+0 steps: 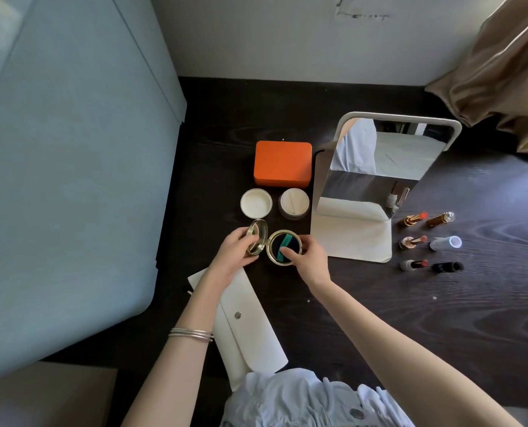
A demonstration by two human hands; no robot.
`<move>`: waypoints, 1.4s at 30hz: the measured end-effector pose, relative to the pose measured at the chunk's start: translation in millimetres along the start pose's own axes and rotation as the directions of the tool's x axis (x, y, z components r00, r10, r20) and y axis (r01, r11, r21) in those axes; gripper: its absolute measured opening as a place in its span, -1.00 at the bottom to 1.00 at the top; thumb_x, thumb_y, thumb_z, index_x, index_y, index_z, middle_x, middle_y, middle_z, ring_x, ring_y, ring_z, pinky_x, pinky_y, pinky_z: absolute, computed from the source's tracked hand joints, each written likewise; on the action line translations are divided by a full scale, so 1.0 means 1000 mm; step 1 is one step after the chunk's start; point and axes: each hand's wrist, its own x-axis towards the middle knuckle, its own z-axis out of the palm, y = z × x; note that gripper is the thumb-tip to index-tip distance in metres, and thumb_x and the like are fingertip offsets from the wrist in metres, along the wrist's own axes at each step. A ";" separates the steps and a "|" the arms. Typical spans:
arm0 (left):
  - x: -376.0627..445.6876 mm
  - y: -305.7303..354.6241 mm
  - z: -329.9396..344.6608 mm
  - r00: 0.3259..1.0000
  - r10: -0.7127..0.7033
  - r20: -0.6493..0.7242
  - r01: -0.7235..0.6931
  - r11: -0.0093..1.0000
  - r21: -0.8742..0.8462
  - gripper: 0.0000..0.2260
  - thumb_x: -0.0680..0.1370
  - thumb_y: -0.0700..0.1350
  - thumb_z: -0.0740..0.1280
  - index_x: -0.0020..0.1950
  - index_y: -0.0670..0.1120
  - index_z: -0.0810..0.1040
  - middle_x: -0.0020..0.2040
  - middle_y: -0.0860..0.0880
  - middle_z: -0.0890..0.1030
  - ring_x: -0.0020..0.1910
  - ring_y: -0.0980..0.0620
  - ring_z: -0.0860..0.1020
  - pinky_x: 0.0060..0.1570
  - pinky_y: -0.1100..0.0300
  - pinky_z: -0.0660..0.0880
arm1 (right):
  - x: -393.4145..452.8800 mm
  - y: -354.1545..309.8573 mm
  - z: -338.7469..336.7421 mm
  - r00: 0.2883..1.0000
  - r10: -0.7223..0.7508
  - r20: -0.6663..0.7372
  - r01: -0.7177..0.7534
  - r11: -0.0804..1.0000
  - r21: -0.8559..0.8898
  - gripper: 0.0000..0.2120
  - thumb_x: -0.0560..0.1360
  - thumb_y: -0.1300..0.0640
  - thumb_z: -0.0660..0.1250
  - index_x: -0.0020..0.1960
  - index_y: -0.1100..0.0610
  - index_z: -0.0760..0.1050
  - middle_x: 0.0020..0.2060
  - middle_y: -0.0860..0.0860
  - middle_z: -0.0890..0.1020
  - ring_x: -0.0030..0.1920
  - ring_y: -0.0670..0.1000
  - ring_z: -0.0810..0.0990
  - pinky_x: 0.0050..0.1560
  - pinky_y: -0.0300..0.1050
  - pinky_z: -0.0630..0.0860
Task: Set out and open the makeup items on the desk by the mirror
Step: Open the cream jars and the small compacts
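The left hand (236, 249) grips the tilted gold lid (256, 237) of the round compact (284, 247). The right hand (307, 261) holds its base, one finger on the green pad inside. It sits on the dark table (441, 318), just left of the mirror (376, 167), near two white jars; lipsticks (412, 241) lie well apart on the right.

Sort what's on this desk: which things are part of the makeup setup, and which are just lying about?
In the job:
gold compact, open, held by left hand and right hand
powder jar and its lid
three uncapped lipsticks
mirror

Probably bystanders:
orange box
white pouch
curtain
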 end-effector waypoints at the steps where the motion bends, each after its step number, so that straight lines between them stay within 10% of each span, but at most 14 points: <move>1: 0.002 0.000 0.000 1.000 0.002 -0.004 -0.002 1.000 -0.009 -0.78 0.60 -0.20 0.22 0.24 -0.09 0.48 0.20 -0.12 0.56 0.19 -0.04 0.54 0.14 0.07 0.50 | 0.001 -0.001 0.001 1.000 -0.021 -0.012 0.020 0.998 -0.054 -0.57 0.46 0.11 0.42 0.27 0.18 0.42 0.15 0.08 0.58 0.16 0.06 0.56 0.15 -0.09 0.51; 20: 0.016 0.000 -0.004 0.996 0.066 0.063 -0.074 0.987 0.144 -0.76 0.59 -0.05 0.25 0.22 -0.06 0.56 0.13 -0.01 0.62 0.20 0.06 0.51 0.21 0.17 0.38 | -0.007 0.011 0.010 0.932 -0.362 -0.022 0.279 0.755 -0.594 -0.30 0.39 0.05 0.48 0.44 0.15 0.26 0.26 0.11 0.37 0.29 0.08 0.35 0.21 -0.09 0.44; 31: -0.025 -0.019 -0.044 0.947 0.224 -0.229 -0.090 0.873 0.478 -0.72 0.60 -0.20 0.22 0.31 -0.08 0.47 0.27 -0.04 0.51 0.23 0.03 0.49 0.14 0.21 0.41 | -0.030 0.010 0.007 0.937 -0.343 -0.061 0.300 0.885 -0.356 -0.65 0.49 0.20 0.35 0.25 0.17 0.40 0.21 0.07 0.38 0.24 0.01 0.39 0.18 -0.25 0.43; 36: -0.054 -0.056 -0.048 0.921 0.207 -0.330 0.118 0.659 0.743 -0.58 0.56 -0.15 0.29 0.41 -0.06 0.32 0.39 -0.12 0.30 0.26 -0.09 0.43 0.07 0.16 0.44 | -0.051 0.008 0.025 0.959 -0.217 0.184 0.267 0.908 -0.323 -0.75 0.52 0.12 0.33 0.18 0.13 0.45 0.11 0.04 0.50 0.02 -0.05 0.54 0.05 -0.15 0.54; 42: -0.067 -0.087 -0.048 0.918 0.025 -0.396 0.209 0.818 0.535 -0.43 0.54 -0.17 0.30 0.48 -0.10 0.13 0.38 -0.18 0.29 0.20 -0.18 0.47 0.11 0.00 0.48 | -0.062 0.014 0.040 0.885 0.141 0.444 0.032 0.932 -0.360 -0.62 0.51 0.02 0.35 0.24 0.16 0.40 0.04 0.03 0.52 -0.02 -0.04 0.50 -0.17 -0.25 0.43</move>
